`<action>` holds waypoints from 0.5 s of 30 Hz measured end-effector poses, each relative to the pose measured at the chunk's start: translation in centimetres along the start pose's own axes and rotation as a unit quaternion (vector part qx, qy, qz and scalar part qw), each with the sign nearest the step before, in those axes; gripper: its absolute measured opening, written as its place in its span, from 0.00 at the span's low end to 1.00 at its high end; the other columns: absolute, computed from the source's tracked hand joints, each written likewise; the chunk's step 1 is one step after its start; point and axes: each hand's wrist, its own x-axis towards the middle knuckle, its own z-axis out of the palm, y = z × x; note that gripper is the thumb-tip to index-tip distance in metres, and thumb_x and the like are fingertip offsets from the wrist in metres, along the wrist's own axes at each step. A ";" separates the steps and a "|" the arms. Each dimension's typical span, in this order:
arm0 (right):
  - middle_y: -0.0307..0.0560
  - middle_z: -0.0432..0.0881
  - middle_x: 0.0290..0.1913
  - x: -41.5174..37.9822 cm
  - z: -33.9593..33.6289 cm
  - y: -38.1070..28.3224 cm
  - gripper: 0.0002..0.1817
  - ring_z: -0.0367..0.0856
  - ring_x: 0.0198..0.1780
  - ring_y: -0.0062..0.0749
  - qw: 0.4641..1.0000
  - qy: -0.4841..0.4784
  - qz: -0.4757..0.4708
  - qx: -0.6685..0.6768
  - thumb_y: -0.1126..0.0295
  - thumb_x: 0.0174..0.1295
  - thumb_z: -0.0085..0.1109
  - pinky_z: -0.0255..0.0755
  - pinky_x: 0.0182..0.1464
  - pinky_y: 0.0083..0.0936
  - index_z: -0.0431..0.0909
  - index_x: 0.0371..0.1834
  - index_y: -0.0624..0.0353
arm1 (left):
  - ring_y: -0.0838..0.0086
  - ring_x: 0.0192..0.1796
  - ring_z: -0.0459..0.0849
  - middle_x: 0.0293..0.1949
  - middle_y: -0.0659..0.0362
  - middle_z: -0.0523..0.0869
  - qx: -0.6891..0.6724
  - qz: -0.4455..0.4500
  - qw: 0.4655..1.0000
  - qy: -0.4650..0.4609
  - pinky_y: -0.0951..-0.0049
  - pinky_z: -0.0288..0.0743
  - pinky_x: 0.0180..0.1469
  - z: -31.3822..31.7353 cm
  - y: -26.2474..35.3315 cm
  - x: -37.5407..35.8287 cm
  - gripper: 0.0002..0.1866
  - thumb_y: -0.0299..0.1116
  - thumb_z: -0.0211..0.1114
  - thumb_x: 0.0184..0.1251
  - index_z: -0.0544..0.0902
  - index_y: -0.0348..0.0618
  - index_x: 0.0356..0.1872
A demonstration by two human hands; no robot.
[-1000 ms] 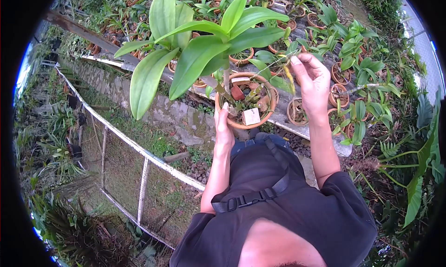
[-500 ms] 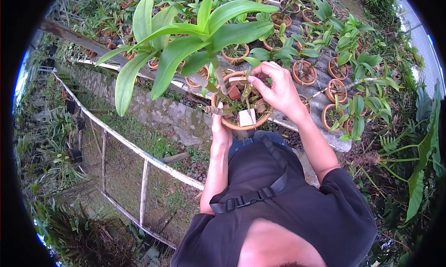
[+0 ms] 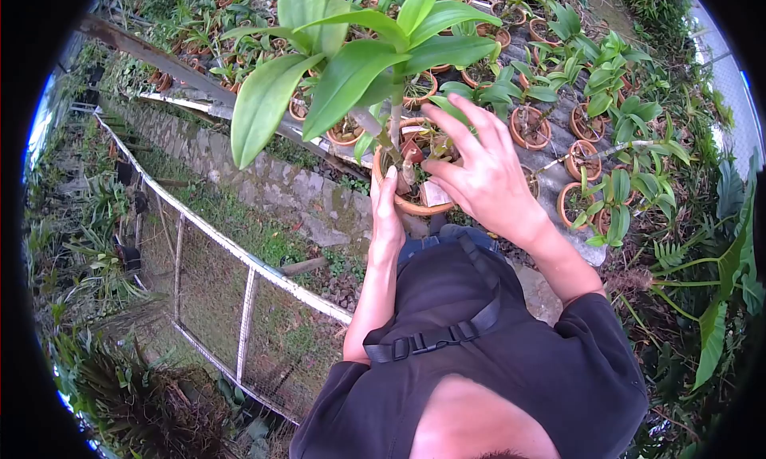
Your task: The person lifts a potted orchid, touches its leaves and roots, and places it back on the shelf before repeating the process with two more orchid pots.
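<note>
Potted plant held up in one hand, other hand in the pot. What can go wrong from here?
1. The left hand alone grips the rim of the clay pot, and the big leaves lean away to one side; the pot may tip or slip.
2. The right hand reaches in among the stems; a tug might snap one.
3. Other potted plants crowd the bench just beyond; a dropped pot might hit them.

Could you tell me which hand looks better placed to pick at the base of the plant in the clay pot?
The right hand, probably. It is over the clay pot with fingers spread near the stems, and appears free. The left hand is against the pot's near rim, seemingly holding it.
</note>
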 end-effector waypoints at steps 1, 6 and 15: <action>0.47 0.69 0.70 0.2 0.6 0.2 0.07 0.60 0.74 0.50 0.999 -0.031 -0.008 -0.017 0.68 0.48 0.66 0.58 0.71 0.55 0.85 0.30 0.55 | 0.66 0.70 0.68 0.69 0.51 0.69 0.013 -0.003 1.000 -0.004 0.64 0.58 0.73 -0.1 -0.2 0.1 0.33 0.40 0.51 0.75 0.55 0.40 0.76; 0.48 0.60 0.75 0.2 1.6 0.8 0.06 0.49 0.78 0.57 0.996 -0.085 -0.013 -0.039 0.67 0.47 0.64 0.46 0.74 0.68 0.85 0.27 0.55 | 0.68 0.69 0.68 0.68 0.53 0.69 0.038 0.014 0.999 0.019 0.65 0.59 0.71 -0.1 -0.6 -0.1 0.32 0.41 0.54 0.75 0.59 0.40 0.75; 0.44 0.59 0.76 0.4 3.2 -0.1 0.04 0.43 0.79 0.62 0.996 -0.052 0.009 -0.069 0.67 0.47 0.65 0.37 0.71 0.80 0.85 0.25 0.52 | 0.77 0.59 0.74 0.56 0.60 0.76 0.100 0.033 0.994 0.021 0.67 0.69 0.63 0.3 0.6 -0.5 0.32 0.44 0.52 0.75 0.57 0.45 0.76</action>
